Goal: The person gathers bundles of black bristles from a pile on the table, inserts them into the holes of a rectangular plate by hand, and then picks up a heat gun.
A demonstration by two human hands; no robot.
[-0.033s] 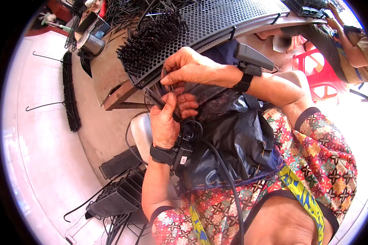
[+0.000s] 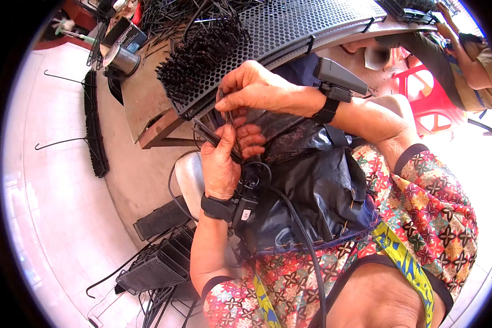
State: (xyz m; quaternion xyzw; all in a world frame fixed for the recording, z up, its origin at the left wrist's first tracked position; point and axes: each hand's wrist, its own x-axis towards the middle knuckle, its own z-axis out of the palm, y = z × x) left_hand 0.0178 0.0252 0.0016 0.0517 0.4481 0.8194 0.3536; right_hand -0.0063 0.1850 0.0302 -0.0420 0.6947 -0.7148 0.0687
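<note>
My left hand (image 2: 222,164) is closed around a bundle of thin dark strips (image 2: 204,131). Their ends stick out past the thumb, toward the table corner; the fingers curl up on the far side. Just above it, my right hand (image 2: 254,90) pinches the top of a thin dark strip (image 2: 228,116) between thumb and fingers. That strip's lower end runs down to the left thumb, and its exact shape is hard to make out. Beyond both hands lies a dark perforated panel (image 2: 306,24), its near-left end covered by a dense cluster of upright black bristle-like pieces (image 2: 199,57).
A wooden table (image 2: 142,104) carries a metal spool (image 2: 122,59), a small box (image 2: 124,35) and a heap of black strips (image 2: 167,22). Black mesh racks (image 2: 153,268) stand on the floor at lower left. A co-worker (image 2: 470,71) sits beside a red stool (image 2: 429,101).
My right hand has shifted very slightly upward. The left hand and its bundle look unmoved.
</note>
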